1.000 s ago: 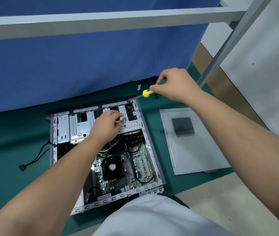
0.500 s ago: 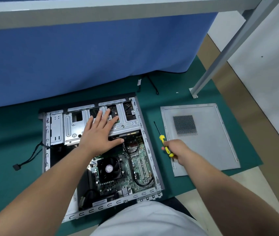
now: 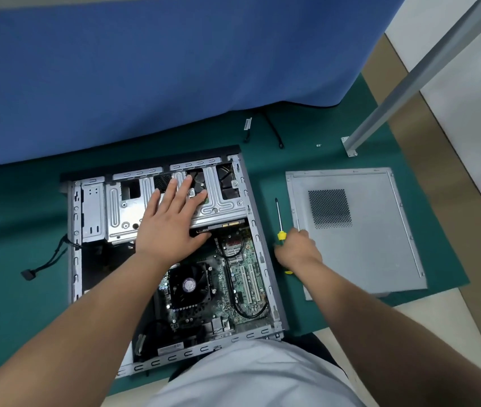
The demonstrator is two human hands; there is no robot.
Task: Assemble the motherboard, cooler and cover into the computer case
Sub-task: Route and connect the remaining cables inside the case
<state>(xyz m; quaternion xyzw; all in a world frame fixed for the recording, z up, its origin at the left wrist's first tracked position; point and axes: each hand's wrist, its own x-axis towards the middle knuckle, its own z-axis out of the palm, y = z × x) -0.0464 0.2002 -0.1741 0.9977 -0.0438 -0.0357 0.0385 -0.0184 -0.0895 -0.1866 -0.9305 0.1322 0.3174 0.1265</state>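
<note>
The open computer case (image 3: 258, 239) lies flat on the green mat. Inside it sits the green motherboard (image 3: 243, 284) with the black cooler fan (image 3: 189, 284) on it. My left hand (image 3: 171, 221) rests flat, fingers spread, on the silver drive cage (image 3: 124, 207) at the case's far end. My right hand (image 3: 298, 249) grips the yellow handle of a screwdriver (image 3: 278, 218) that lies on the mat between the case and the grey side cover (image 3: 374, 230). The screwdriver's shaft points away from me.
A blue cloth (image 3: 160, 77) hangs behind the case. A grey metal frame leg (image 3: 409, 83) stands at the back right. A loose black cable with a plug (image 3: 29, 273) trails left of the case. Small cable parts (image 3: 262, 132) and a screw (image 3: 318, 145) lie on the mat behind.
My right hand came down from the back of the mat with the screwdriver and laid it beside the cover. My left hand opened flat onto the drive cage.
</note>
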